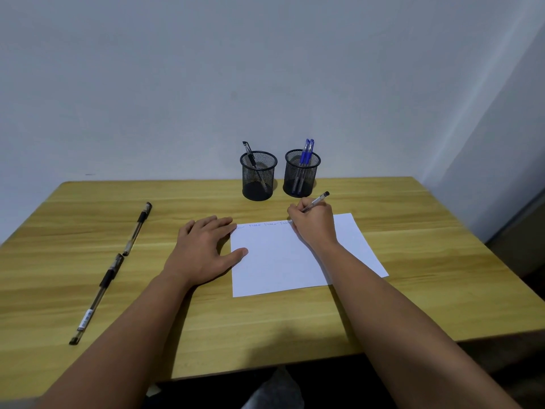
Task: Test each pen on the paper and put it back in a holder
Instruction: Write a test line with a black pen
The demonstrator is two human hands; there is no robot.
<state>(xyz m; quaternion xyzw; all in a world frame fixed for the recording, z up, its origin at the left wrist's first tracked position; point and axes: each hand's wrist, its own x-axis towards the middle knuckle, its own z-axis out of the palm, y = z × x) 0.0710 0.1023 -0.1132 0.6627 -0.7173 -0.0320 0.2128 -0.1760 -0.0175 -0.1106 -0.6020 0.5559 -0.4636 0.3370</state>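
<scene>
Pen (316, 201) in the right hand (314, 224), right of centre in the frame, is pinched low on its clear barrel with its tip at the top edge of the paper (295, 255), just past a row of faint test scribbles too small to read. The left hand (203, 249) lies flat and spread on the bench (88, 219), holding nothing, fingertips and thumb pinning the sheet's left edge. Two more black pens, one (137, 228) above the other (97, 298), lie end to end at the left of the frame; the lower carries a small white label, illegible. At upper centre stand two black mesh holders: the left holder (258, 176) has one black pen, the right holder (302, 174) two blue ones. Such pens are likely light, stiff and smooth-barrelled, best gripped at the dark rubber sleeve near the tip. The paper is thin and apt to slide unless steadied.
</scene>
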